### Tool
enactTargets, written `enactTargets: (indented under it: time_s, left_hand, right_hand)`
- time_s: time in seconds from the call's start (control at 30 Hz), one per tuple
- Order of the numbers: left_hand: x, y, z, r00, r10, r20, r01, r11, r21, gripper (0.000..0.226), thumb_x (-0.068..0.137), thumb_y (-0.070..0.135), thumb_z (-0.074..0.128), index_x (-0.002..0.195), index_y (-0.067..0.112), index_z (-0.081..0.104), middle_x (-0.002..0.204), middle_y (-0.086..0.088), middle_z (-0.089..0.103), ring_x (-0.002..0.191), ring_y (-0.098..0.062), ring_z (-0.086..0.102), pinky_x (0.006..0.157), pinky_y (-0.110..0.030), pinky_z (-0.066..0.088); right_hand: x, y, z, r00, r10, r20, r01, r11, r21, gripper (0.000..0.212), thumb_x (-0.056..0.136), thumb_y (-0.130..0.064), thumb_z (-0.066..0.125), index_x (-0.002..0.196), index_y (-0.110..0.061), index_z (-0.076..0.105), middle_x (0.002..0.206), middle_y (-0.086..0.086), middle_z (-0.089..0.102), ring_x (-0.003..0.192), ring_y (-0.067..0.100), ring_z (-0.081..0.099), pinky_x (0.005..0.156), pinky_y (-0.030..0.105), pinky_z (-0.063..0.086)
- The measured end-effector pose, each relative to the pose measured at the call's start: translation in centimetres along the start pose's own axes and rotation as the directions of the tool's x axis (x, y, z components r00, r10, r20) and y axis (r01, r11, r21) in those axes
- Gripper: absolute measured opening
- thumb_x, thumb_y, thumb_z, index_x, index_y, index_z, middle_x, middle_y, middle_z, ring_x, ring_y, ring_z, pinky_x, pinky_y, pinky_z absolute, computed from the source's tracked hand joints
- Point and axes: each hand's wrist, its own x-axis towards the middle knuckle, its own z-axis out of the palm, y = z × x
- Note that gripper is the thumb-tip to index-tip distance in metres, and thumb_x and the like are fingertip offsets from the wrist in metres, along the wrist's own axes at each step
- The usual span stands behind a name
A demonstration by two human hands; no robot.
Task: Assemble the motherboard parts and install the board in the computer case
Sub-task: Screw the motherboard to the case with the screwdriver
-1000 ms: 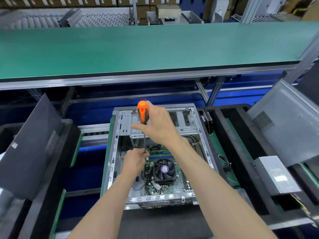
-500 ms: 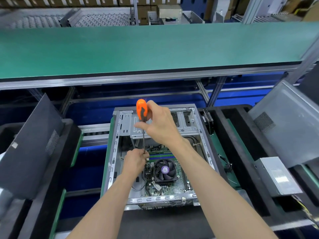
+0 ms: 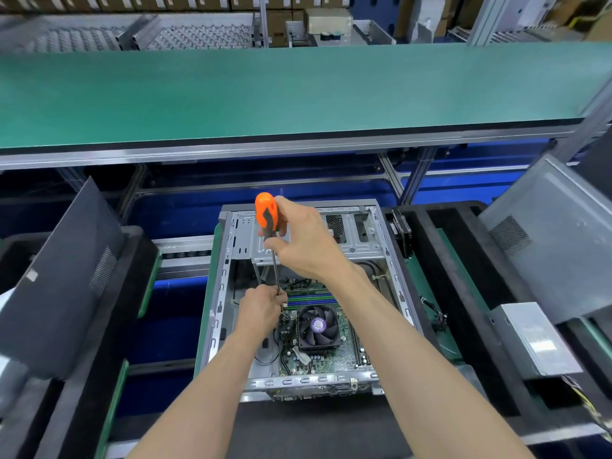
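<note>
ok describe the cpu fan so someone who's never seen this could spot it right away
Start at the open computer case in the middle. Inside lies the green motherboard; the cpu fan sits on it, right of the left hand. It is the only black square with round blades and a purple hub sticker.

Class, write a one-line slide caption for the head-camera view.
Right hand grips an orange-handled screwdriver; left hand steadies its shaft above the green motherboard inside the open grey metal computer case.

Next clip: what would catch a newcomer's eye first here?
The orange-handled screwdriver, gripped upright by the right hand at centre, stands out most. Below it, the left hand pinches its shaft near the tip over the motherboard in the open computer case, beside the black cooler fan.
</note>
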Motion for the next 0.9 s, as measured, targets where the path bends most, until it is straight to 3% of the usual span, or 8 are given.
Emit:
enactTargets:
  time_s: [0.07,0.17,0.27,0.43,0.57,0.7,0.8,0.9]
  left_hand:
    - [-0.01,0.05,0.0,1.0,0.012,0.003,-0.012,1.0,0.014,0.024,0.097,0.007,0.051,0.098,0.01,0.076,0.107,0.002,0.075,0.102,-0.026,0.066,0.082,-0.032,0.053]
    - [-0.05,0.11,0.16,1.0,0.021,0.015,-0.021,1.0,0.019,0.026,0.098,0.007,0.051,0.101,0.011,0.076,0.109,0.001,0.074,0.106,-0.026,0.065,0.086,-0.033,0.052]
    - [-0.04,0.13,0.12,1.0,0.015,0.011,-0.015,1.0,0.01,0.025,0.098,0.01,0.052,0.1,0.012,0.077,0.107,0.0,0.075,0.105,-0.027,0.065,0.088,-0.036,0.053]
    - [-0.01,0.02,0.03,1.0,0.02,0.01,-0.021,1.0,0.023,0.027,0.098,0.01,0.051,0.104,0.011,0.077,0.114,-0.005,0.073,0.112,-0.031,0.062,0.09,-0.04,0.052]
    - [-0.08,0.03,0.04,1.0,0.026,0.01,-0.026,0.999,0.042,0.029,0.096,0.007,0.049,0.105,0.011,0.076,0.114,-0.002,0.074,0.111,-0.029,0.063,0.092,-0.04,0.052]
    - [-0.11,0.12,0.15,0.999,0.034,0.005,-0.034,0.997,0.075,0.031,0.095,0.003,0.048,0.103,0.013,0.077,0.114,-0.001,0.073,0.107,-0.029,0.064,0.087,-0.037,0.053]
    - [-0.11,0.16,0.14,0.999,0.03,0.014,-0.031,0.995,0.092,0.034,0.092,0.0,0.047,0.1,0.014,0.076,0.111,-0.001,0.074,0.106,-0.029,0.063,0.085,-0.036,0.052]
    - [-0.04,0.19,0.15,1.0,0.03,0.007,-0.03,0.996,0.081,0.033,0.093,0.002,0.048,0.102,0.015,0.077,0.11,-0.003,0.074,0.106,-0.03,0.064,0.086,-0.036,0.052]
  right_hand:
    - [0.03,0.01,-0.07,0.999,0.034,-0.041,-0.034,0.999,0.007,0.031,0.078,-0.016,0.079,0.09,-0.016,0.05,0.075,-0.01,0.056,0.067,0.007,0.046,0.063,0.031,0.037]
    - [0.03,-0.39,-0.16,0.999,0.03,-0.021,-0.031,0.999,-0.035,0.042,0.079,-0.033,0.081,0.098,-0.016,0.047,0.075,-0.003,0.056,0.066,0.015,0.049,0.062,0.032,0.043]
    - [-0.02,-0.41,-0.49,1.0,0.002,0.025,-0.003,1.0,0.028,0.031,0.083,-0.017,0.073,0.105,-0.016,0.051,0.085,0.002,0.063,0.077,0.021,0.057,0.072,0.041,0.049]
    - [0.2,-0.11,-0.26,0.998,0.058,-0.002,-0.058,0.998,0.022,0.028,0.084,-0.01,0.072,0.094,-0.021,0.049,0.074,-0.02,0.051,0.068,-0.005,0.048,0.062,0.021,0.032]
    - [0.09,-0.3,0.13,0.999,0.033,-0.011,-0.033,0.999,0.012,0.031,0.086,-0.014,0.072,0.096,-0.019,0.043,0.081,-0.008,0.054,0.072,0.008,0.051,0.063,0.028,0.038]
    - [0.12,-0.38,0.11,0.993,0.019,-0.121,-0.029,0.996,-0.085,0.029,0.085,-0.025,0.075,0.088,-0.015,0.048,0.076,-0.002,0.056,0.069,0.017,0.051,0.067,0.033,0.044]
    - [-0.22,-0.06,-0.25,0.998,0.0,-0.059,-0.003,0.998,-0.058,0.028,0.085,-0.028,0.076,0.09,-0.014,0.052,0.083,0.0,0.057,0.073,0.013,0.049,0.068,0.024,0.04]
    - [-0.32,0.2,-0.37,0.999,0.053,0.009,-0.053,0.998,0.023,0.02,0.088,-0.019,0.071,0.097,-0.016,0.053,0.095,0.003,0.065,0.084,0.02,0.055,0.077,0.037,0.046]
